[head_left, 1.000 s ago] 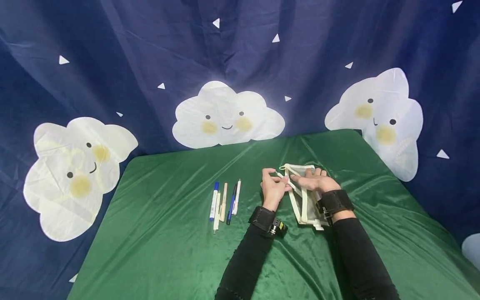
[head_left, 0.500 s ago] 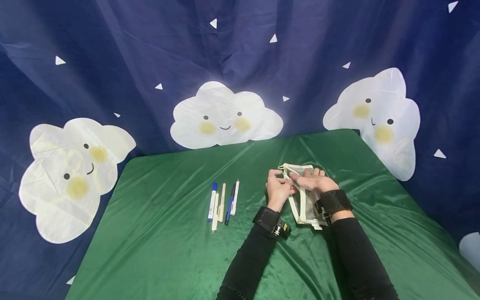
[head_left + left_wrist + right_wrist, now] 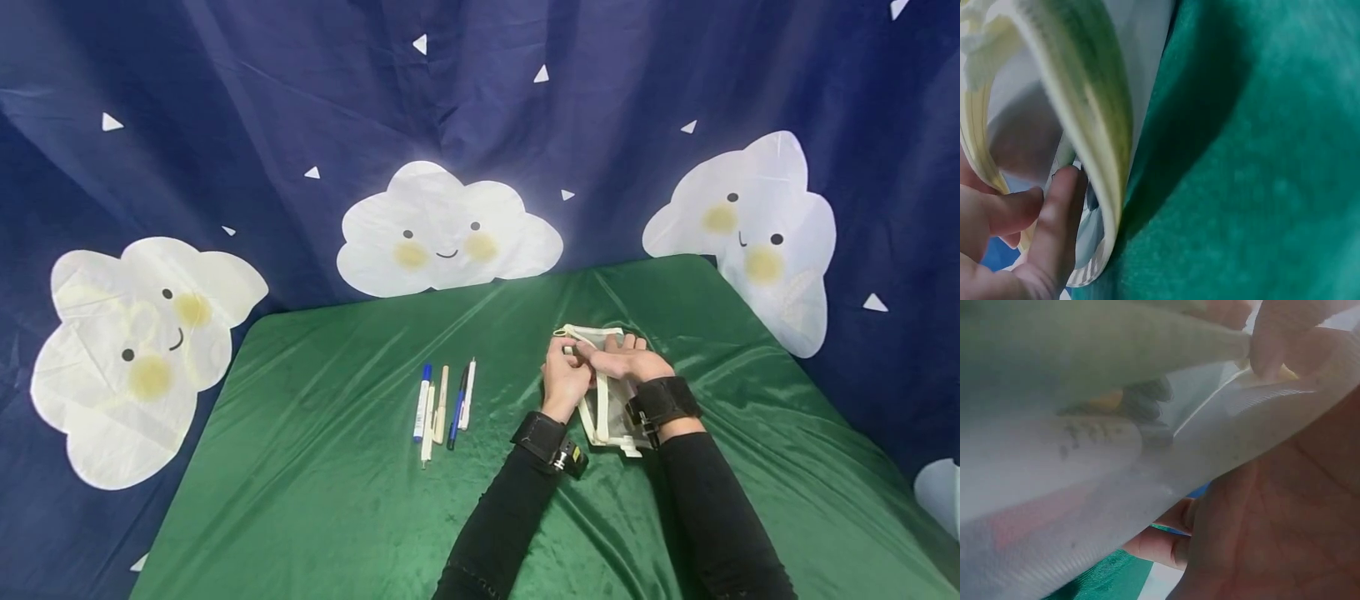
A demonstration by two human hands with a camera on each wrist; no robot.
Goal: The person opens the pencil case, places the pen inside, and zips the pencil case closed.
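A see-through mesh pencil case [image 3: 602,408] with cream zipper edges lies at the right of the cloth, its mouth spread. My left hand [image 3: 566,382] is at that mouth, with thumb and finger inside the zipper edge [image 3: 1094,119] in the left wrist view. It pinches the end of a pale pen [image 3: 1222,347], whose length lies inside the case behind the mesh. My right hand [image 3: 633,362] holds the case from the right, thumb at the opening and fingers along its far side. Through the mesh, a white lettered barrel [image 3: 1097,444] and dark tips show inside.
Left of the hands lie a blue-capped marker [image 3: 422,408], a white pen [image 3: 427,429], a beige pen [image 3: 441,408], a blue pen [image 3: 457,412] and another white pen [image 3: 468,396]. The green cloth [image 3: 337,500] reaches back to a dark blue curtain [image 3: 480,100].
My left hand has moved right and up to the case's mouth, and the white pen it grips has slid inside. The right hand stays on the case. The head view has shifted slightly.
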